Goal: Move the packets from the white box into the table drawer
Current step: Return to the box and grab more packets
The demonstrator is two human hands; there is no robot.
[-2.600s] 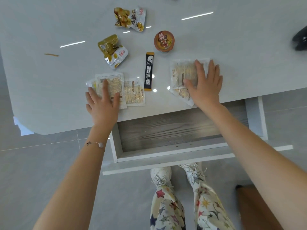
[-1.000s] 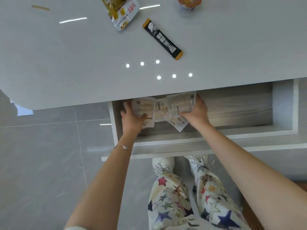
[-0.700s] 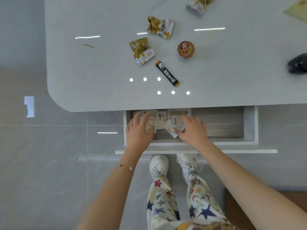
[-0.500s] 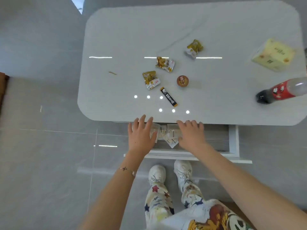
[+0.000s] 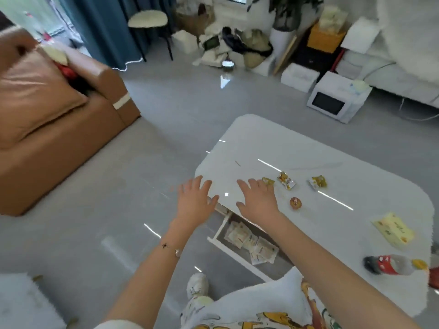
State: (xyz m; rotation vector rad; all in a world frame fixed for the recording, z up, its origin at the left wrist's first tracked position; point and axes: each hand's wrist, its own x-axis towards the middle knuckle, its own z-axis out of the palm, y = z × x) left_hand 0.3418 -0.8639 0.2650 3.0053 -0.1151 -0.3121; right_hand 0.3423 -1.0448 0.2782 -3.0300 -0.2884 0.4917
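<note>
You stood on a glossy grey tiled floor that caught streaks of light. To your left sat a brown leather sofa. Blue curtains hung at the far side, with a fluffy-seated stool before them. Beyond the white worktop, a white microwave rested on the floor beside stacked boxes and a potted plant.

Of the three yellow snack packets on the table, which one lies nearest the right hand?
The leftmost yellow packet, right beside the right hand's fingers. The middle one and the far one lie farther along the table.
</note>
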